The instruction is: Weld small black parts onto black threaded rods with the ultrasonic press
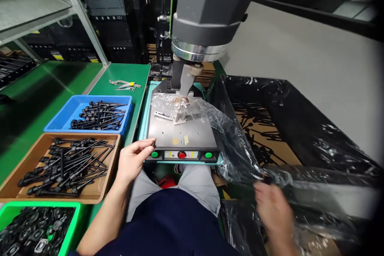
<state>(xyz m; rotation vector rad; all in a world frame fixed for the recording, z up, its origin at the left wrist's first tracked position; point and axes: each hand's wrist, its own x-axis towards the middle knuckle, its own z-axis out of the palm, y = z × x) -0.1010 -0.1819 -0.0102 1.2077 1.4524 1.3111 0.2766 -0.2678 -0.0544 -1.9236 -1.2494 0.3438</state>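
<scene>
My left hand [132, 161] is at the machine's front left corner, beside a green button [154, 155]. Its thumb and forefinger pinch a small dark piece [154, 142], too small to name. Over the near edge of the plastic-lined bin is my right hand [274, 208], blurred, with its fingers curled. Something dark shows at its fingertips against the clear plastic liner [240, 148]; I cannot make out what. Between the hands lies the machine's metal plate [168, 136], with a small fixture [179, 118] under the metal horn [186, 82].
On the left stand a blue tray [128, 114] and a brown tray [112, 176] of black rod-like parts, and a green tray [72, 230] of black round parts. Tools [126, 85] lie behind them. A red button [181, 155] is at front centre. Black rods [264, 128] lie in the bin.
</scene>
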